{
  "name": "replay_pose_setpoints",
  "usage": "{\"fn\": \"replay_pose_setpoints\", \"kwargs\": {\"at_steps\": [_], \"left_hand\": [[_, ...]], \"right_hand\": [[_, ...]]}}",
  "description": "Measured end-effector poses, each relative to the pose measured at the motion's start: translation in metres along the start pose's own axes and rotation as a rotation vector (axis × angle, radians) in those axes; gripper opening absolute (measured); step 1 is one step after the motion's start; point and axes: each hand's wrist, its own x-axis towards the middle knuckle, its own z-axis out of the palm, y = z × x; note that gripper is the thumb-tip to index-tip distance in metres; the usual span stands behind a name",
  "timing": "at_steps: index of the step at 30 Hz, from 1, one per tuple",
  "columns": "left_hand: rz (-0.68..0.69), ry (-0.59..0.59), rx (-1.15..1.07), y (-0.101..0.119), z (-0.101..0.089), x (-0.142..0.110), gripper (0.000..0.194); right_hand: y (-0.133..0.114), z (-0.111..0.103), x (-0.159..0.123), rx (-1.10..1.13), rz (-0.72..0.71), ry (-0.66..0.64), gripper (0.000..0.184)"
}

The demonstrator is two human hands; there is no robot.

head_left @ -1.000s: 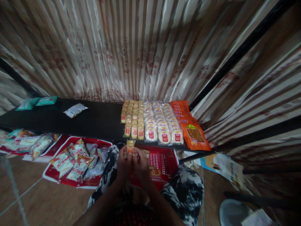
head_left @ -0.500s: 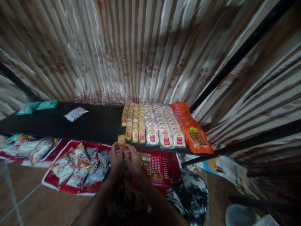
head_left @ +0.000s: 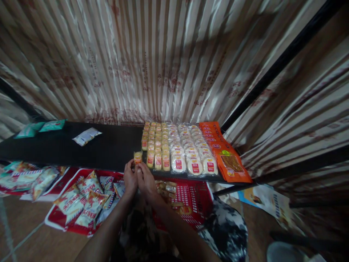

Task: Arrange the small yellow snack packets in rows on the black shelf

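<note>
A small yellow wrapped snack with a red-orange label stands upright at the shelf's front edge, just left of the rows. My left hand is closed on its left side. My right hand presses against its lower front, fingers touching the left hand. To the right, columns of matching yellow wrapped snacks lie overlapped on the black shelf. Beyond them are columns of round white wrapped crackers with red labels, then overlapping orange bags.
A white packet and teal packets lie on the shelf's left. Below are a red basket of chip-like bags and a red basket with some yellow wrapped snacks. A black diagonal post rises at right; a striped curtain hangs behind.
Both hands have carried the wrapped snack slightly left and forward over the shelf edge. My right hand has closed in against the left. The view has tilted up slightly.
</note>
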Motion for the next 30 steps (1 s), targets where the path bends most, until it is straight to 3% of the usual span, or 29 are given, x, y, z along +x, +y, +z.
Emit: {"fn": "replay_pose_setpoints", "kwargs": {"at_steps": [9,23,30], "left_hand": [[0.076,-0.017,0.028,-0.019,0.013,0.026,0.031],[0.113,-0.11,0.083,-0.017,0.026,0.052,0.037],[0.126,-0.116,0.028,-0.021,0.033,0.056,0.031]], "right_hand": [[-0.011,0.013,0.021,-0.167,0.213,-0.093,0.045],[-0.011,0.016,0.044,-0.298,0.167,-0.085,0.048],[-0.004,0.025,0.047,-0.229,0.099,0.016,0.045]]}}
